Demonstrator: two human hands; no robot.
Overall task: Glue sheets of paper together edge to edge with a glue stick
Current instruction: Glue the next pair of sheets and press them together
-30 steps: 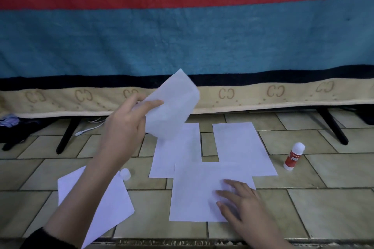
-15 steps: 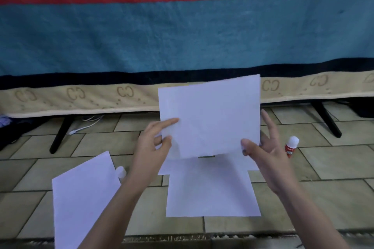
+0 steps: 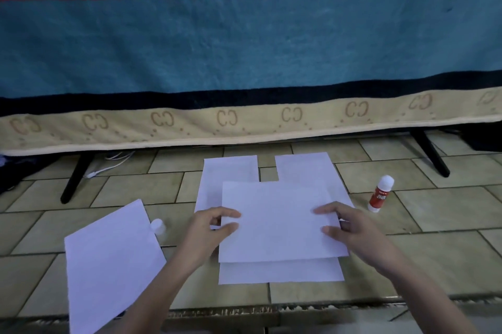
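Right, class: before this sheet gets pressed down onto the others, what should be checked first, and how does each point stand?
1. Both hands grip the top sheet, left hand, right hand: ok.
2. Top sheet lined up with the bottom sheet: not ok, it sits slightly skewed.
3. Glue on the joining edge: cannot tell.
4. Glue stick standing clear of the paper: ok.
5. Spare sheet out of the way: ok.

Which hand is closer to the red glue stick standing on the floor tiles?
Right. The right hand grips the top sheet at its right edge, beside the glue stick. The left hand holds the sheet's opposite edge, farther away.
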